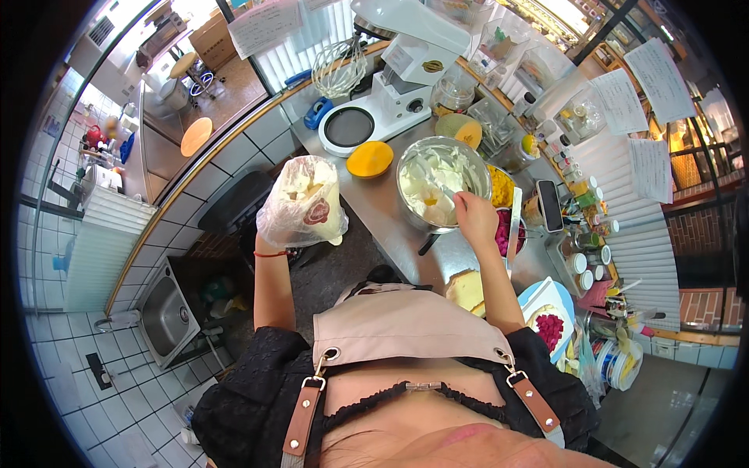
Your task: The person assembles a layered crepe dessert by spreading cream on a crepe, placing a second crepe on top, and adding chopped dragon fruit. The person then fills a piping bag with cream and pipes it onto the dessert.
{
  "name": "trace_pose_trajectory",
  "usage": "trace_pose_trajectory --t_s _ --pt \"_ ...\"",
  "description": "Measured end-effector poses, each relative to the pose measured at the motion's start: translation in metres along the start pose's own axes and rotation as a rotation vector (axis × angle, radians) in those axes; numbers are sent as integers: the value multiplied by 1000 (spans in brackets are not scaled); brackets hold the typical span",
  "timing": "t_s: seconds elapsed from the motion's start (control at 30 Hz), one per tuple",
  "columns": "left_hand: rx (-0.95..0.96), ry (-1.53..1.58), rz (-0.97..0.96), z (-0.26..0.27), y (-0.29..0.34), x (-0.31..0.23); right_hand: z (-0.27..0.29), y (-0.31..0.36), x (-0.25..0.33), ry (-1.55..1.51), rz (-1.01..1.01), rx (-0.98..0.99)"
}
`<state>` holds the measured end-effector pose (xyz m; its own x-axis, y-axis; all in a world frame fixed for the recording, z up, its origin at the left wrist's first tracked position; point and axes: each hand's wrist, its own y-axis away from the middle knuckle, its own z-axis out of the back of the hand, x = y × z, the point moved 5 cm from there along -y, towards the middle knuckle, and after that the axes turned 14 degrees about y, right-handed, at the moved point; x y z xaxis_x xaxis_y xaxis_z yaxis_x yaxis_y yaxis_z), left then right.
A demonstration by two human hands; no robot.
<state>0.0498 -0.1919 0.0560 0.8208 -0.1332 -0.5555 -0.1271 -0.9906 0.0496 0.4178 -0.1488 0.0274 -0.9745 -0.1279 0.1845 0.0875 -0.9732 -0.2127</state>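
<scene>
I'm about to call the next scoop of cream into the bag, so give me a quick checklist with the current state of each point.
1. Piping bag held upright in the left hand, top folded open: ok.
2. Bag has room for more: cannot tell; cream already shows inside.
3. Right hand at the steel bowl, gripping a tool handle: ok; the tool's end is hidden in the cream.
4. Cream left in the bowl: ok, plenty.
5. Bowl seated steadily on the steel counter: ok, though near its front edge.
6. Path from bowl to bag free of things: ok.
</scene>
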Motion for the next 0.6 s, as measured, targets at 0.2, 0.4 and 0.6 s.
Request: trace_pose_trajectory --t_s 0.2,0.4,0.6 --pt "24 -112 -70 13 -1 -9 47 35 10 18 120 -188" --pt "-60 -194 -61 4 -5 -8 39 37 24 43 152 -288" --pt "61 -140 -56 12 -7 -8 16 9 13 -67 -118 -50"
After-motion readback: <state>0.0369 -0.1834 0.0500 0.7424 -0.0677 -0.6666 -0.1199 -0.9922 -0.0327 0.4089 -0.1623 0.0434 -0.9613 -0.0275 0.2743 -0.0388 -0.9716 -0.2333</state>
